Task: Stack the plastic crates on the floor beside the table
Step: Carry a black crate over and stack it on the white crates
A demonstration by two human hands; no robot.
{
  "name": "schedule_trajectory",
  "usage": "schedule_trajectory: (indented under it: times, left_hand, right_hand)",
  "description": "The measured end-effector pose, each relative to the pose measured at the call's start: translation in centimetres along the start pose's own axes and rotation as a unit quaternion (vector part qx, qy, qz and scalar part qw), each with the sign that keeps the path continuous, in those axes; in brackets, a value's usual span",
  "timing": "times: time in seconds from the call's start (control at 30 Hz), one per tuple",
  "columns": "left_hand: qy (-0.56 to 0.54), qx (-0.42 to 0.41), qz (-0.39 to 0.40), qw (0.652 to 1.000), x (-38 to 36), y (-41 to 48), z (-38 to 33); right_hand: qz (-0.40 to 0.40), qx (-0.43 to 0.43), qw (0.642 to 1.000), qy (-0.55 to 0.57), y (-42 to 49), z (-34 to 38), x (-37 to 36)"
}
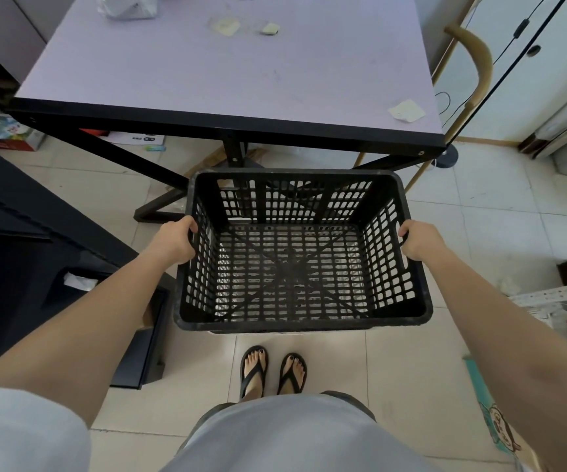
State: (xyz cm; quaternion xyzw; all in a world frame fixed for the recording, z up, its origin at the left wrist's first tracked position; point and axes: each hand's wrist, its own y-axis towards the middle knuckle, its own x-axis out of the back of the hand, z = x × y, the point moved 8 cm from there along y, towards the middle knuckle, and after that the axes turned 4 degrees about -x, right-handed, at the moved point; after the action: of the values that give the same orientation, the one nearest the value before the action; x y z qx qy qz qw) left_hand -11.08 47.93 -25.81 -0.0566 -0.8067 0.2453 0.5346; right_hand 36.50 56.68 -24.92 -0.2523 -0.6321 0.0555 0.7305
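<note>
A black plastic crate [304, 321] with slotted walls and floor is held in front of me, above the tiled floor and just short of the table's near edge. My left hand [174, 240] grips its left rim and my right hand [420, 240] grips the handle slot on its right side. The crate is empty and sits level. A pale edge shows just under its near rim; I cannot tell what it belongs to. No other crate is plainly in view.
A table [227, 122] with a lilac top and black frame stands ahead, with paper scraps on it. Dark furniture [36, 253] fills the left. My feet in sandals [272, 371] stand on the floor below the crate. Clutter lies at the right edge.
</note>
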Motion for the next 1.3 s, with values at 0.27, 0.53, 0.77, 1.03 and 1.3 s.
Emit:
schedule_trajectory:
  times: [0.27, 0.53, 0.77, 1.03, 1.3]
  left_hand:
    - [-0.032, 0.018, 0.021, 0.999, -0.2, -1.4, 0.1]
    - [-0.033, 0.017, 0.02, 0.999, -1.3, -3.9, 0.7]
    - [-0.008, 0.041, -0.022, 0.999, -0.2, -5.8, 0.1]
    - [-0.048, 0.043, -0.053, 0.997, 0.5, -11.0, 1.4]
    - [-0.057, 0.097, -0.083, 0.99, 0.3, -23.1, 10.9]
  right_hand:
    - [0.037, 0.004, 0.997, -0.064, -0.4, 0.8, -0.3]
    - [0.048, 0.016, 0.996, -0.074, -0.9, 0.9, -1.0]
    - [0.049, 0.038, 0.993, -0.101, -2.1, 1.5, -1.1]
    - [0.01, 0.108, 0.986, -0.129, -5.7, 4.7, -0.2]
    - [-0.031, 0.223, 0.965, -0.134, -17.5, 14.1, -1.3]
